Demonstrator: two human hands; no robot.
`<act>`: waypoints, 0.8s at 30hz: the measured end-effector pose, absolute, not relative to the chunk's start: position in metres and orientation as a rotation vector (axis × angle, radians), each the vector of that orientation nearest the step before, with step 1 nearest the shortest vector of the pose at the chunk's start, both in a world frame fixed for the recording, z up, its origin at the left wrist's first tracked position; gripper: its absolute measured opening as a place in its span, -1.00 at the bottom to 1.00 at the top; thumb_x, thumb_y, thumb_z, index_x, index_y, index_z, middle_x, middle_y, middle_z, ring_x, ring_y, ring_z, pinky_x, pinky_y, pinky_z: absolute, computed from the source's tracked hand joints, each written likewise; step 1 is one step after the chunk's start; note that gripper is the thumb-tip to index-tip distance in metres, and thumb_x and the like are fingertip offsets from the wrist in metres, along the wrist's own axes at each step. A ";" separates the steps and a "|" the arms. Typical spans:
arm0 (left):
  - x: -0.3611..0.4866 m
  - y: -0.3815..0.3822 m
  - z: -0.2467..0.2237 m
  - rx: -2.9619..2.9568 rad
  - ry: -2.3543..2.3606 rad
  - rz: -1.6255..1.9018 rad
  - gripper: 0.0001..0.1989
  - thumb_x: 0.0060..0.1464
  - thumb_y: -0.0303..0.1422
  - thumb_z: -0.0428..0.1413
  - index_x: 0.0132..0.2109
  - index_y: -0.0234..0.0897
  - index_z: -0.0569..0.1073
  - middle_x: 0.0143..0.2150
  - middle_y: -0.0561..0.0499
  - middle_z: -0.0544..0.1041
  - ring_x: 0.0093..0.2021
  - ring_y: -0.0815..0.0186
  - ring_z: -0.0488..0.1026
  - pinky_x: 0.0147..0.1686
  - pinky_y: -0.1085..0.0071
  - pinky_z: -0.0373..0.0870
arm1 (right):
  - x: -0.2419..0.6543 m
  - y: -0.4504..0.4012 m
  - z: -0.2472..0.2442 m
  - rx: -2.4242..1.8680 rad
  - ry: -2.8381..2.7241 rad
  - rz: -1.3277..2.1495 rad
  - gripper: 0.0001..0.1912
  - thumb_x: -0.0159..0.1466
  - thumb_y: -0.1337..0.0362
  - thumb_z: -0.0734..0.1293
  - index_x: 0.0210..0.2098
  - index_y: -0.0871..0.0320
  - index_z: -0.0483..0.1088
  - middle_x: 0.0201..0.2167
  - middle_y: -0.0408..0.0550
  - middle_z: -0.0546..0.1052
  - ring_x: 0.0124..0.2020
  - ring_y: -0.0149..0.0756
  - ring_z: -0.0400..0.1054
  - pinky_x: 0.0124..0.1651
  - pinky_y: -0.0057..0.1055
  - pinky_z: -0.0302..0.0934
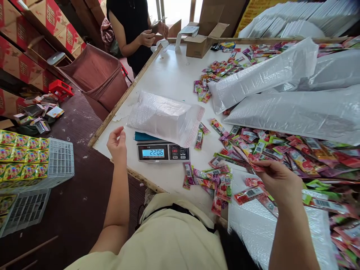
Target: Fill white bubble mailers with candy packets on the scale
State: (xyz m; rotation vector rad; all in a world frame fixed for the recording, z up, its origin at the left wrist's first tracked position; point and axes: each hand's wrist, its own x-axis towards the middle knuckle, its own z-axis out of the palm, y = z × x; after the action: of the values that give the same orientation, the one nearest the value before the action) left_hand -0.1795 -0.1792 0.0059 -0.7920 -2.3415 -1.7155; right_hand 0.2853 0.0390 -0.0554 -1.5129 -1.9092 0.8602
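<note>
A white bubble-wrap bag (165, 116) lies on a digital scale (163, 152) whose lit display reads 220.6. Left of the scale, my left hand (116, 142) is raised near the table's edge, its fingers curled with the thumb up; whether anything is between them is too small to tell. On the right, my right hand (277, 180) pinches a small colourful packet (247, 159) above the heap of packets (298, 150). More packets are scattered between the scale and my right hand. A flat bubble-wrap bag (253, 228) lies under my right forearm.
Filled bubble-wrap bags (292, 110) rest on packets at the right. An open cardboard box (199, 43) stands at the back. Across the table is a person in black (132, 33). A cloth-lined bin (98, 78) stands beyond the left wooden edge; crates (60, 157) hold yellow boxes.
</note>
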 end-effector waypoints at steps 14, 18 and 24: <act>-0.175 -0.179 0.006 -0.706 -2.359 -1.854 -0.68 0.16 -0.11 0.20 -0.06 -0.21 0.58 -0.09 -0.09 0.60 -0.09 0.27 0.56 -0.11 0.37 0.51 | 0.290 0.047 -0.054 -1.341 -2.106 0.616 -0.81 0.08 0.15 0.29 -0.37 -0.13 0.55 -0.28 -0.04 0.64 -0.21 -0.09 0.54 -0.20 -0.15 0.39; -0.171 -0.179 0.008 -0.689 -2.347 -1.898 -0.68 0.15 -0.11 0.22 -0.08 -0.24 0.60 -0.12 -0.09 0.61 -0.12 0.29 0.55 -0.13 0.40 0.49 | 0.289 0.051 -0.055 -1.406 -2.166 0.567 -0.67 0.10 -0.02 0.26 -0.37 -0.07 0.62 -0.29 -0.08 0.65 -0.29 -0.11 0.56 -0.37 -0.24 0.34; -0.164 -0.179 0.014 -0.712 -2.331 -1.881 -0.70 0.15 -0.12 0.22 -0.11 -0.23 0.61 -0.13 -0.08 0.62 -0.13 0.30 0.55 -0.11 0.40 0.48 | 0.291 0.050 -0.050 -1.425 -2.230 0.516 -0.65 0.07 0.00 0.24 -0.41 -0.04 0.62 -0.28 -0.06 0.66 -0.27 -0.08 0.56 -0.33 -0.20 0.36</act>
State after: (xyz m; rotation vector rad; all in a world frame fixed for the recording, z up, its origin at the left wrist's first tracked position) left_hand -0.1640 -0.1786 0.0139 -0.7118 -2.3309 -1.8808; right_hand 0.2908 0.0503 -0.0496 -1.4251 -2.2297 0.5165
